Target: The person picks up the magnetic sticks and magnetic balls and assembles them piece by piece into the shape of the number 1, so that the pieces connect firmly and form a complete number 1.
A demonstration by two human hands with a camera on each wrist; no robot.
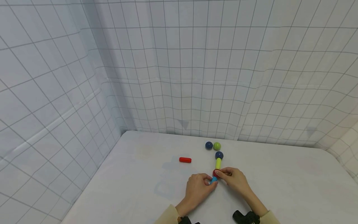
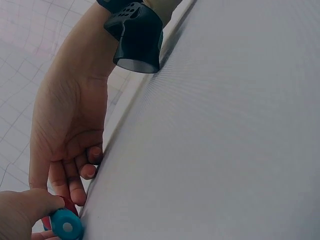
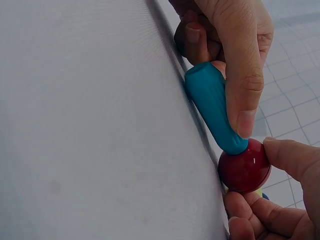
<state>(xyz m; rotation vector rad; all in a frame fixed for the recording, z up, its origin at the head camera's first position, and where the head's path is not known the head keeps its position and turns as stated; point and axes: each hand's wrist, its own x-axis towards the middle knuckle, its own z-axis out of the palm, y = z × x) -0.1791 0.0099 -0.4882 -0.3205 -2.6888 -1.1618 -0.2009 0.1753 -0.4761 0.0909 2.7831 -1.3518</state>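
Pinching ribbed matte blue rod [image 1: 213, 180], left hand [image 1: 199, 186] fingers curl round it low on white desk [image 1: 134, 186]. Rod tip touches glossy red ball [image 1: 216, 173], held by right hand [image 1: 235, 179] fingertips, beside smooth yellow rod [image 1: 218, 163].

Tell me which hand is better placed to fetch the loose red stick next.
Left, probably. The red stick lies on the table to the left of both hands, nearer the left hand, which holds the blue stick. The right hand pinches the red ball.

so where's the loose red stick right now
In the head view the red stick lies alone on the table, left of the balls and beyond the left hand.
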